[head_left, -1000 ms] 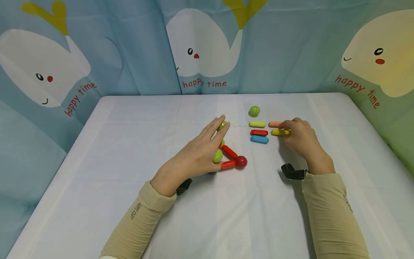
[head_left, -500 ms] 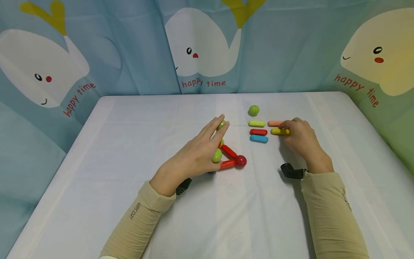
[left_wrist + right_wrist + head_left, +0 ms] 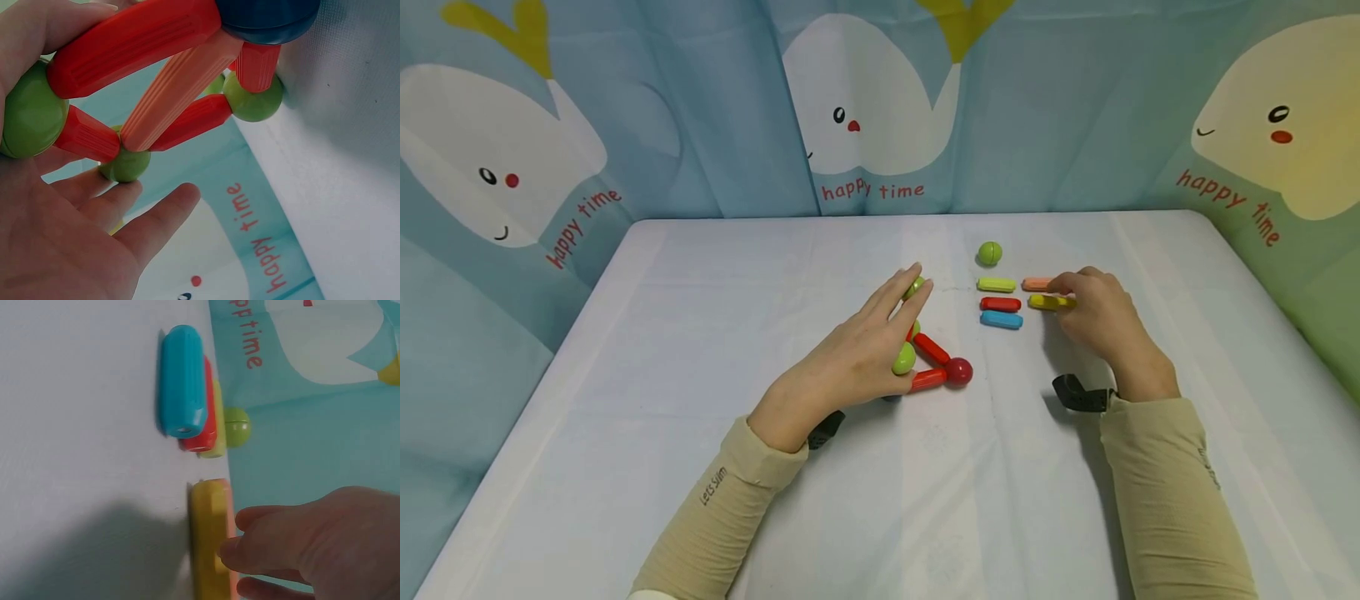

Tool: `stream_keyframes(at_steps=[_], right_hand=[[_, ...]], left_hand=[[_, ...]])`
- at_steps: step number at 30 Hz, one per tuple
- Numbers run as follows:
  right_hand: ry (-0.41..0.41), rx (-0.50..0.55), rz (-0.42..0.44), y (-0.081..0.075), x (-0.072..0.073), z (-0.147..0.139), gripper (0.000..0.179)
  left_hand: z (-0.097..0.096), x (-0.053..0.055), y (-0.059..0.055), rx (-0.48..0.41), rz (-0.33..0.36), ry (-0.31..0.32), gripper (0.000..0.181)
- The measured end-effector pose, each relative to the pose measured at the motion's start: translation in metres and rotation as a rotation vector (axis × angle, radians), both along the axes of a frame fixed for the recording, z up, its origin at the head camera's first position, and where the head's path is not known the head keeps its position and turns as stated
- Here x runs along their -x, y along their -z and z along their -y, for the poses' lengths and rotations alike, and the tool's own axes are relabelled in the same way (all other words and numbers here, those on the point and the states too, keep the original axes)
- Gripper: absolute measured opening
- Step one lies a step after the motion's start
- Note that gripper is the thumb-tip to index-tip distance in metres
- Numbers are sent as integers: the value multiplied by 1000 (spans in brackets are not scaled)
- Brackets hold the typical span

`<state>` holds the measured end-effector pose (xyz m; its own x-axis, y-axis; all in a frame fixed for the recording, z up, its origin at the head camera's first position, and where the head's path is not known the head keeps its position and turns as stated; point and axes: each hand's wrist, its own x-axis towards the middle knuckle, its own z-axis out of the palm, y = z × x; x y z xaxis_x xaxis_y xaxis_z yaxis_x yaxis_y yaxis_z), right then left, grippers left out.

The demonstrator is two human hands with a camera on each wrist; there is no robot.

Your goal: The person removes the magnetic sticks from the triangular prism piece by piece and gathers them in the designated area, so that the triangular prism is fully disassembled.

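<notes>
My left hand (image 3: 857, 358) holds a toy frame of rods and balls, hiding part of it in the head view. In the left wrist view the thumb lies along a red rod (image 3: 137, 44) with a green ball (image 3: 34, 112) in its crook; other fingers spread behind. An orange rod (image 3: 181, 90) and a dark blue ball (image 3: 269, 19) belong to the frame, and a red ball (image 3: 958, 372) joins two red rods at its right. My right hand (image 3: 1101, 321) pinches a yellow rod (image 3: 209, 544), the thumb against it, beside a loose orange rod (image 3: 1036, 284) on the table.
Left of the right hand lie a lime rod (image 3: 996, 285), a red rod (image 3: 1001, 304) and a blue rod (image 3: 1001, 320). Behind them sits a green ball (image 3: 990, 253). A whale-print curtain (image 3: 722, 108) hangs along the back of the white table (image 3: 715, 300).
The right fingers shift slightly at the yellow rod, which stays where it is. My left hand and the frame keep their place.
</notes>
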<state>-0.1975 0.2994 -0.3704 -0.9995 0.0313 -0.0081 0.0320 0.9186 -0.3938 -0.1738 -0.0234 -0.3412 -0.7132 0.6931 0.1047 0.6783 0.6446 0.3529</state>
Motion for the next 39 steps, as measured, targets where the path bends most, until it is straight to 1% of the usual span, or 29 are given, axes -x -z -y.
stream_keyframes(at_steps=[4, 8, 18, 26, 31, 34, 39], right_hand=[[-24, 12, -53, -7, -1, 2, 36], [-41, 19, -105, -14, -4, 6, 35], [-85, 49, -207, -31, -13, 17, 28], [-144, 81, -211, -42, -19, 29, 25], [-195, 99, -230, -44, -21, 32, 23], [-214, 97, -247, -45, -22, 33, 22], [-218, 93, -242, -47, -22, 35, 22]], left_hand=[[0, 0, -1, -2, 5, 2, 99], [0, 0, -1, -8, 6, 7, 99], [1, -1, -1, -13, 13, 4, 97], [1, -1, 0, -29, 17, 4, 98], [1, 0, 1, -64, 28, 27, 99], [3, 2, 1, -81, 51, 51, 100], [8, 4, 1, -129, 149, 85, 101]])
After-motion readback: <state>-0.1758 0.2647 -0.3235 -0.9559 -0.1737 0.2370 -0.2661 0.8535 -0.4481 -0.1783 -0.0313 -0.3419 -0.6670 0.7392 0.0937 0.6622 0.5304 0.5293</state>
